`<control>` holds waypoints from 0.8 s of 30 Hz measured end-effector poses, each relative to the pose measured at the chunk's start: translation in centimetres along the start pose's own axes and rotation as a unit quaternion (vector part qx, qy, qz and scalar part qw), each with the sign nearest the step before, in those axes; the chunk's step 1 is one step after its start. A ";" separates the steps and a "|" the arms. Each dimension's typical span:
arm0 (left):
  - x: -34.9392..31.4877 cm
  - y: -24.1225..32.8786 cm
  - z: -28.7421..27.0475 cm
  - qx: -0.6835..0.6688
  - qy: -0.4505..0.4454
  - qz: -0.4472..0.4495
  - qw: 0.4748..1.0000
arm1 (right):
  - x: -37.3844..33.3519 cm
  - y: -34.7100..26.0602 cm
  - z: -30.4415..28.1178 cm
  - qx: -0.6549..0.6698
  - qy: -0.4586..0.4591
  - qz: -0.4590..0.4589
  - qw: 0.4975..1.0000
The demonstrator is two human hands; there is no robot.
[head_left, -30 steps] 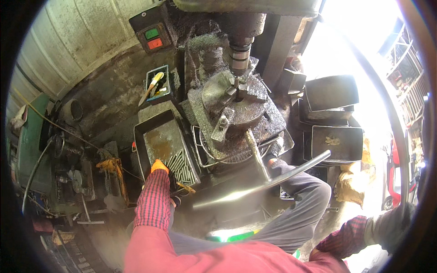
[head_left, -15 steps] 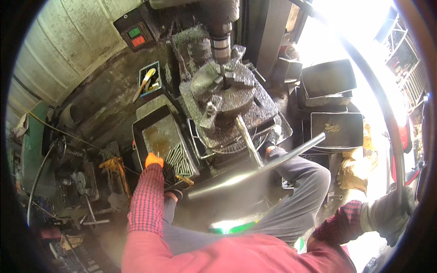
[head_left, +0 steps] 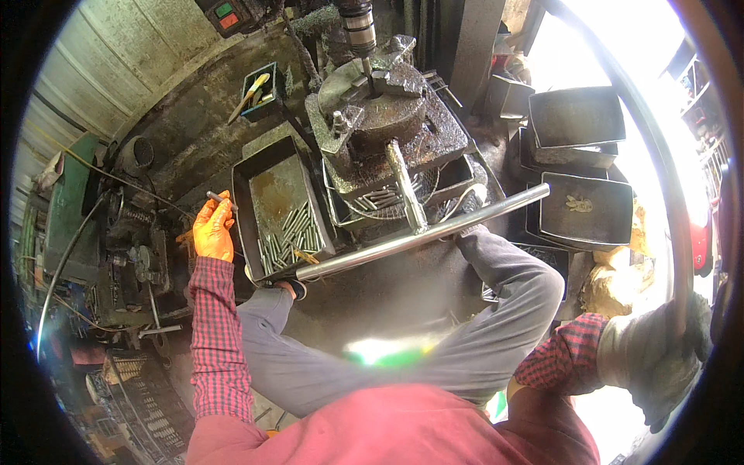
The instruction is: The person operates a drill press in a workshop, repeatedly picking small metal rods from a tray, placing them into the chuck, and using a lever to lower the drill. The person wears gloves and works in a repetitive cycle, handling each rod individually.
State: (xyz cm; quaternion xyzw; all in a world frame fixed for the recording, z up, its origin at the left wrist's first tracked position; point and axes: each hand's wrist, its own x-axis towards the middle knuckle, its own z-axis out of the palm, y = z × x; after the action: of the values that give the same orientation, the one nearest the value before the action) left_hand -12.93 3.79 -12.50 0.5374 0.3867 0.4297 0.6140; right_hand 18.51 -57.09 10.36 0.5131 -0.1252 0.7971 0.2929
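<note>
My left hand (head_left: 213,232), in an orange glove, pinches a short metal pin (head_left: 222,199) just left of a dark metal tray (head_left: 269,184). Many similar loose pins (head_left: 294,231) lie in the tray's near end. Far to the right, my right hand (head_left: 659,356), in a grey-white glove, is wrapped round a long dark bar (head_left: 673,209) that bends along the picture's rim. Ahead stands a drill press; its chuck and bit (head_left: 363,46) point down at a round clamping fixture (head_left: 376,105). A shiny tube (head_left: 434,232) crosses in front of the machine on a short handle.
More pins lie in a bin (head_left: 453,180) under the fixture. Dark trays (head_left: 577,116) are stacked at right, one holding a glove (head_left: 579,203). A small box with a brush (head_left: 257,93) stands at back left, below a switch box (head_left: 226,14). My knees flank the tube.
My left hand has come up out of the tray and moved left, now with a pin in its fingers. My right hand stays on the bar. The view has shifted.
</note>
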 end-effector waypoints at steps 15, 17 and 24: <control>0.9 -2.0 5.3 -0.060 -0.011 -0.035 0.998 | 1.6 0.7 -0.3 0.048 -0.003 -0.047 0.998; 1.0 -2.1 5.6 -0.078 -0.012 -0.053 0.996 | 1.9 0.9 0.1 0.093 -0.002 -0.032 0.995; 0.9 -2.1 5.6 -0.156 -0.045 -0.080 0.983 | 2.5 1.5 1.0 0.115 -0.012 -0.052 0.992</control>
State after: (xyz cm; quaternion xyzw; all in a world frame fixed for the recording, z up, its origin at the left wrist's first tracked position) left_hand -7.11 2.69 -13.86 0.4214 0.3284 0.4096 0.7395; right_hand 17.62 -57.95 13.18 0.5587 -0.0096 0.7836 0.2717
